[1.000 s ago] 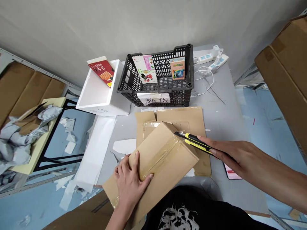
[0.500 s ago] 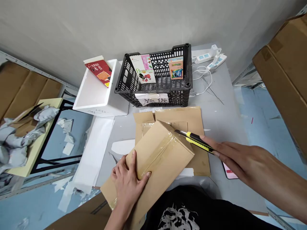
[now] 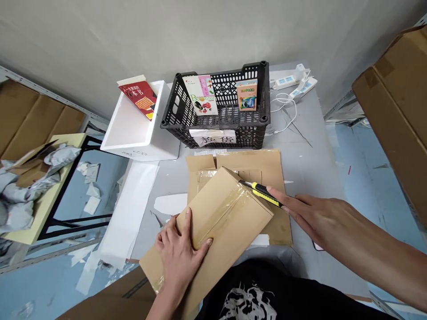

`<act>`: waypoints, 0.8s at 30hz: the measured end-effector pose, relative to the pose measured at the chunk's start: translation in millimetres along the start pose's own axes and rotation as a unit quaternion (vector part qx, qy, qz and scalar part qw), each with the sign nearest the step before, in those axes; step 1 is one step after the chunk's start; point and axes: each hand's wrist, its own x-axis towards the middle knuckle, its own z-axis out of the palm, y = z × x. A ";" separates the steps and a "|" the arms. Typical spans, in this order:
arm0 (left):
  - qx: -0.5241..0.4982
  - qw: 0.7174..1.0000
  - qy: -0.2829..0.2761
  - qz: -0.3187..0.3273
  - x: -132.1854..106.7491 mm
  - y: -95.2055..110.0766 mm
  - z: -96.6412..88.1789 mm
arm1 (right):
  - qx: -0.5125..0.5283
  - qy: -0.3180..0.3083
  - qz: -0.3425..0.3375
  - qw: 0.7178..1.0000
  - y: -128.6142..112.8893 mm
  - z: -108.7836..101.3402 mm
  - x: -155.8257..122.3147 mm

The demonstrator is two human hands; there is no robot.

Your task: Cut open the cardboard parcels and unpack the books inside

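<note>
Your left hand (image 3: 178,253) lies open, pressing down the cardboard carton (image 3: 247,213) — your right hand (image 3: 310,218) grips a yellow utility knife (image 3: 265,194), its blade (image 3: 245,183) at the corner — the clear packing tape (image 3: 218,218) looks uncut.

One head-worn camera faces forward and down onto the left hand (image 3: 178,255) and right hand (image 3: 320,218).

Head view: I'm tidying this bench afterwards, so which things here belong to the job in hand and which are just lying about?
In use:
left hand, pressing a taped cardboard package
right hand, holding a yellow-and-black utility knife
flattened cardboard sheet beneath

Lying about:
black plastic crate
white foam box
power strip
crumpled grey mailers
</note>
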 end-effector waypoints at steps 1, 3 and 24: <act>0.001 1.000 -0.001 -0.001 0.6 0.8 0.1 | -0.006 -0.007 -0.002 1.000 -0.3 -0.8 0.7; 0.004 1.000 -0.003 -0.005 1.9 2.3 0.1 | -0.017 -0.023 -0.007 1.000 -0.2 -2.2 1.6; 0.019 0.999 -0.026 -0.018 10.9 13.2 -3.9 | -0.119 -0.004 -0.033 0.992 2.6 6.5 -24.8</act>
